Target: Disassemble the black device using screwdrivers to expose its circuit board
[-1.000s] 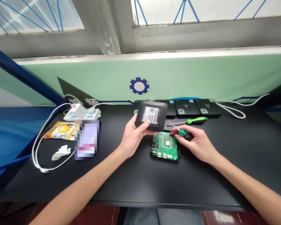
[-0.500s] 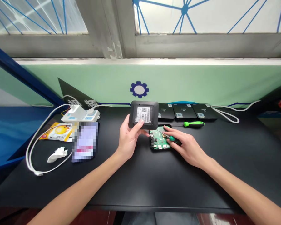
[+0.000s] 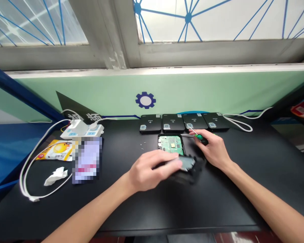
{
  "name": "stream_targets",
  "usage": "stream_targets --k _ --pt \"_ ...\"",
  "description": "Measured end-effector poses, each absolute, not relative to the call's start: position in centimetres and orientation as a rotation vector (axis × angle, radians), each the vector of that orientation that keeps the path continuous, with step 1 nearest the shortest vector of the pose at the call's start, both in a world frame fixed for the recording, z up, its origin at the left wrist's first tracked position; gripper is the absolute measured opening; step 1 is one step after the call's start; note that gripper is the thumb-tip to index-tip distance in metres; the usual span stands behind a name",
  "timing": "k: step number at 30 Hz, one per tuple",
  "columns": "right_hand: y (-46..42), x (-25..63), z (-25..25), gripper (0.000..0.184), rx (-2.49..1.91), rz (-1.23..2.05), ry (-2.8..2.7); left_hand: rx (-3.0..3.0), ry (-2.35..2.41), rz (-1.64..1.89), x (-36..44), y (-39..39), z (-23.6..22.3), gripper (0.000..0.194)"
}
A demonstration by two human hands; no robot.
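My left hand (image 3: 154,168) is closed on a black plastic cover (image 3: 188,164), blurred by motion, with a grey metal plate on its upturned inner side. Behind it lies the green circuit board (image 3: 171,143) in its black case, its near part hidden by the cover and hand. My right hand (image 3: 214,148) grips a small screwdriver (image 3: 201,138) with a dark green handle, its thin shaft pointing up and left. Under that hand a second screwdriver lies on the table; its metal shaft (image 3: 187,135) shows and its handle is mostly covered.
Several black boxes (image 3: 150,123) stand in a row at the back. Small screws (image 3: 142,145) lie left of the board. On the left are a power strip (image 3: 83,130), a snack packet (image 3: 57,151), a blurred-out flat object (image 3: 87,160), a crumpled tissue (image 3: 56,176) and white cable (image 3: 22,184).
My left hand has lowered the cover toward the table and turned its label side away. My right hand has moved the screwdriver away from the board, to the right and up.
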State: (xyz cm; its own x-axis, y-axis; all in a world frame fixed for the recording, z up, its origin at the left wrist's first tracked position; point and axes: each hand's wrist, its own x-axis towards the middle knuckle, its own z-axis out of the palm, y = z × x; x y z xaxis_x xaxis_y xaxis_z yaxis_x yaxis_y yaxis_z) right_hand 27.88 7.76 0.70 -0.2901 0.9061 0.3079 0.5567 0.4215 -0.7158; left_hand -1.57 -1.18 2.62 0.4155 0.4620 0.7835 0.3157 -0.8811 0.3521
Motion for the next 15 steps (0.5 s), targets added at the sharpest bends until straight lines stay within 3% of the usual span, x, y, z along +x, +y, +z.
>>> stream_targets --k 6,12,15 --pt "8.9 28.9 -0.5 0.037 -1.342 0.598 -2.035 2.873 0.632 1.303 0.2 -2.0 2.5 0.019" --pt "9.1 29.2 -1.2 0.038 -1.444 0.523 -2.017 2.805 0.685 1.114 -0.3 -2.1 1.4 0.037" --pt "9.1 29.3 -1.2 0.038 -1.486 0.5 -1.984 2.868 0.651 1.079 -0.4 -2.0 1.2 0.034"
